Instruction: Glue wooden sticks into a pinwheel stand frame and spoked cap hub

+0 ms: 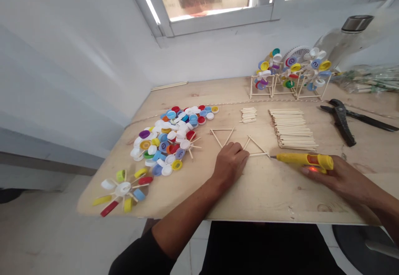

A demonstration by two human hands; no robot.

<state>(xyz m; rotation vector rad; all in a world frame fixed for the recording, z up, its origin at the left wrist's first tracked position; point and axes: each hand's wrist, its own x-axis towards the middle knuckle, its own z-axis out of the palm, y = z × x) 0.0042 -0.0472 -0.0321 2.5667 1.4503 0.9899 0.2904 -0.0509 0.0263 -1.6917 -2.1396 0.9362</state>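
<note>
My left hand (pixel 230 162) rests on the wooden tabletop (pixel 262 192) with fingers curled, pinching the left corner of a small stick triangle (pixel 256 148). My right hand (pixel 336 177) grips a yellow glue gun (pixel 304 159) lying low over the table, its tip pointing left at the triangle's right corner. A second finished stick triangle (pixel 222 136) lies just behind my left hand.
A heap of coloured bottle caps (pixel 170 137) lies at the left, with a cap-and-stick wheel (pixel 123 189) near the front left corner. Stacks of sticks (pixel 293 128), a smaller bundle of sticks (pixel 248 115), black pliers (pixel 341 119) and finished cap wheels on frames (pixel 289 73) stand behind.
</note>
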